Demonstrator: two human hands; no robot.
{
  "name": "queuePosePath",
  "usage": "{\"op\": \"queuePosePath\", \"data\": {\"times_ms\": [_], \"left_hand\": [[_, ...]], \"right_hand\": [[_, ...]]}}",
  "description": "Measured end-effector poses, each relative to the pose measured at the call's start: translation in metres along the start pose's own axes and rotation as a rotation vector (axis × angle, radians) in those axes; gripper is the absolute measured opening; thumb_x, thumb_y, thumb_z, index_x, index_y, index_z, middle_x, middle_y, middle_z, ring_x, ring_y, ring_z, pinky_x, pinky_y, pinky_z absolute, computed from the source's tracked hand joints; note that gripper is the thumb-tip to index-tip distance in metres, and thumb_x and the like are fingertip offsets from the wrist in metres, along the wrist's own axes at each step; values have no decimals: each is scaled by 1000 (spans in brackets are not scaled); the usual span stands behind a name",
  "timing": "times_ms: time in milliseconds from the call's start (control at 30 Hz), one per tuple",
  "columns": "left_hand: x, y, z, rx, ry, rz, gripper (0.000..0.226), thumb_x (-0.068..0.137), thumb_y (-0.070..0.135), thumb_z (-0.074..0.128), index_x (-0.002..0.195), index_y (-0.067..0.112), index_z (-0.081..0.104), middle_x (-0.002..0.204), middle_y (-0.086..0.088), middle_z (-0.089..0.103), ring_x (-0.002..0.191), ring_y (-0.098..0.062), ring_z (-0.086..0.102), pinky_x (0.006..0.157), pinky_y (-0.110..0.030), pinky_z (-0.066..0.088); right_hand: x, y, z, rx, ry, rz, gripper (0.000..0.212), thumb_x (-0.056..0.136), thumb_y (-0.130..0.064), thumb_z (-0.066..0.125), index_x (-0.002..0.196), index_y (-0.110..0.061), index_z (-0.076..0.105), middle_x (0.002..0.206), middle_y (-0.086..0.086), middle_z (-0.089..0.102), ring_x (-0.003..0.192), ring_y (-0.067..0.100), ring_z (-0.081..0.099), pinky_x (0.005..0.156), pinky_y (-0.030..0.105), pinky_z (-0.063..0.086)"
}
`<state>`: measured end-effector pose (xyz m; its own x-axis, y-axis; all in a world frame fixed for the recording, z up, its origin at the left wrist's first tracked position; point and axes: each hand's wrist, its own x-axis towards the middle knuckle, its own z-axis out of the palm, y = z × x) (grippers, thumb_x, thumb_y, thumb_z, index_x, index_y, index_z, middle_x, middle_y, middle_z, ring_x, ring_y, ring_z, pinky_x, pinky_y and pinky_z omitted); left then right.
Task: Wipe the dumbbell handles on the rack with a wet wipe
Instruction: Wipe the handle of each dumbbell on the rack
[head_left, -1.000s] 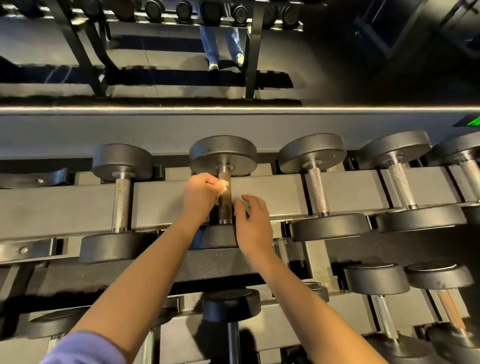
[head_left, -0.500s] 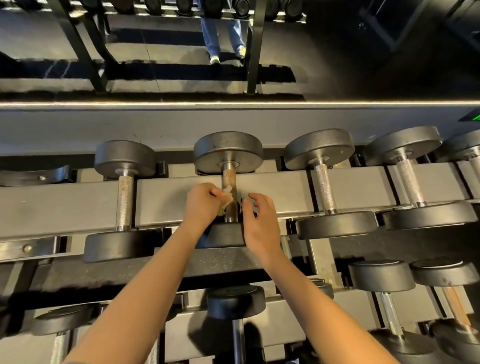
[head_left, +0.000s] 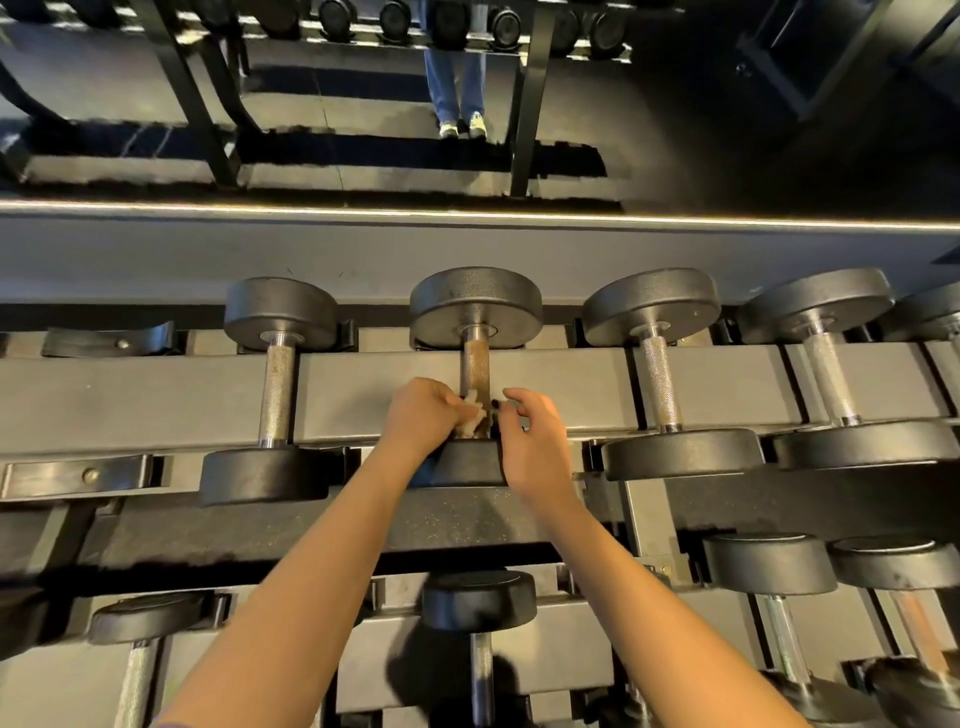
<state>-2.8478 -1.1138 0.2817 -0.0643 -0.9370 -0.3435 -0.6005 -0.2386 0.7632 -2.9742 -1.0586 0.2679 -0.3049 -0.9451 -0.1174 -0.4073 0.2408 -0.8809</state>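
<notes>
The rack carries a row of dumbbells on its upper tier. Each one lies across the two rails, with one head near the person and one head far. At the left lies the left dumbbell, which has a silver handle. Next to it is the middle dumbbell; its rusty brown handle has the long axis pointing straight away from the person. The left hand reaches to it with the forearm stretched out. Its fingers are curled round a crumpled white wet wipe and hold it against the near end of this handle, just above the near head. The right hand is just beside the handle on the other side, with fingers loosely bent and holding nothing; whether the fingertips touch the handle I cannot tell. Further right, the third dumbbell and the fourth dumbbell lie in the same direction. On the lower tier, more dumbbells rest.
</notes>
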Motion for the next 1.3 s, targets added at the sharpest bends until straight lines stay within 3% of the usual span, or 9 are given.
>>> {"op": "queuePosePath", "data": {"times_ms": [167,333,433,567,667,800,967,1167,1300], "left_hand": [[-7,15,1,-227,133,56,20,85,15,69,66,20,66,65,5,62,62,-4,56,56,-9,42],[-9,25,2,-302,91,60,13,88,14,65,77,15,71,75,-9,68,68,-12,60,70,-29,51],[-7,27,-2,-252,145,101,18,89,16,61,74,12,71,71,-7,66,68,-13,60,71,-33,50],[3,37,-16,0,418,242,32,95,19,53,125,9,57,115,0,53,106,-10,49,92,-24,38],[17,42,-24,76,381,282,44,99,21,45,142,12,40,141,-1,42,129,-13,38,110,-31,32],[29,34,-21,148,385,326,39,101,20,39,137,9,47,137,-8,47,125,-23,43,106,-36,37],[30,31,-20,155,387,334,38,101,21,36,135,9,49,133,-9,49,120,-25,46,103,-41,40],[29,32,-26,158,353,313,40,102,22,37,140,11,44,140,-7,45,128,-22,42,108,-37,36],[30,28,-29,144,330,326,40,102,21,36,139,10,46,139,-8,47,127,-23,43,107,-43,38]], "right_hand": [[1,0,-1,65,-98,-22,29,97,-25,50,125,-26,57,115,-10,61,107,8,57,94,32,48],[14,-12,-10,204,-184,-93,24,92,-10,58,110,-24,62,94,-5,68,90,9,65,83,25,52],[28,-24,-14,194,-99,-115,17,88,-7,61,101,-15,69,86,-6,69,82,7,66,79,25,54],[53,-33,-9,-43,28,-203,19,92,-8,54,88,-11,72,82,-1,67,77,12,62,70,21,47],[61,-26,3,-162,-66,-197,18,94,-13,54,95,-10,72,94,3,67,86,12,63,77,21,50],[62,-21,3,-140,-171,-218,16,89,-21,62,76,-15,69,78,-1,60,68,5,54,65,16,42],[69,-21,12,-298,-125,-217,16,85,-16,66,99,-9,69,109,4,56,89,12,58,76,14,41],[80,-31,23,-130,40,-172,17,90,-30,63,98,-15,65,91,-1,66,82,10,62,76,26,54],[65,-23,9,-159,-67,-214,7,89,-15,63,92,-13,69,80,-7,64,67,-1,56,62,5,41]]}}
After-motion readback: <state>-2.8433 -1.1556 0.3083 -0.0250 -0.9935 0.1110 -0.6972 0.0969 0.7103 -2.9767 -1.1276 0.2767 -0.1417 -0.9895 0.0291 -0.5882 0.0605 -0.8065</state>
